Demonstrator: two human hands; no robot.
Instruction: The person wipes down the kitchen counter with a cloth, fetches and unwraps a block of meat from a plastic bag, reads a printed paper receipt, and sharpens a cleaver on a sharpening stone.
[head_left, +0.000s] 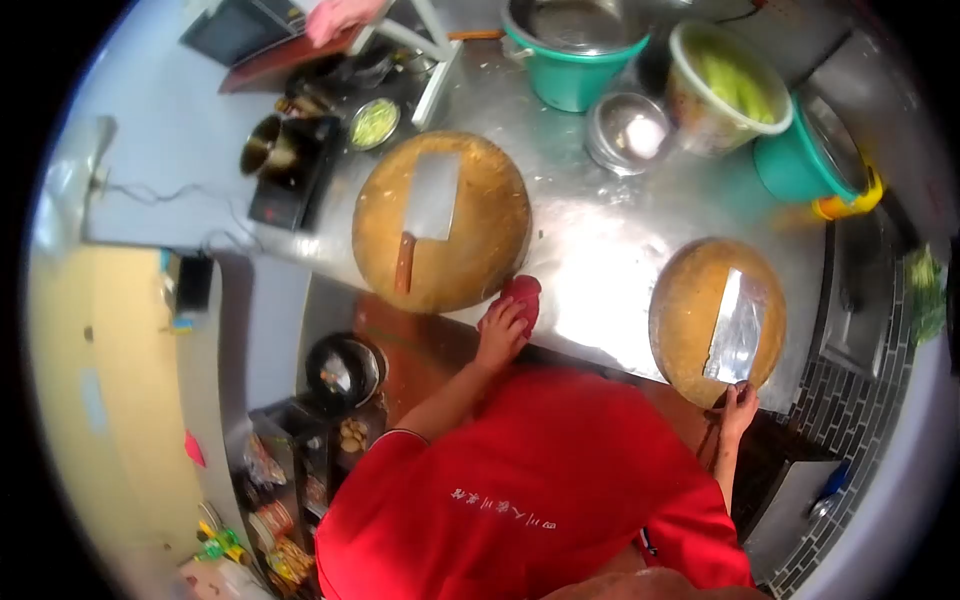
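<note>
My left hand (503,335) is closed on a dark red cloth (524,300) at the counter's near edge, just below the left round chopping board (470,270). At the near rim of the right round chopping board (685,300), my right hand (737,408) grips the handle of a cleaver (738,325). Its broad shiny blade lies over that board. Another cleaver (433,195), with a wooden handle, rests flat on the left board, and neither hand touches it.
Along the back of the steel counter (590,250) stand a green bucket (570,80), a metal bowl (628,135), a white tub of pale green vegetables (730,85) and another green bucket (800,165). A small bowl of shredded greens (375,124) sits at left; a sink (858,290) at right.
</note>
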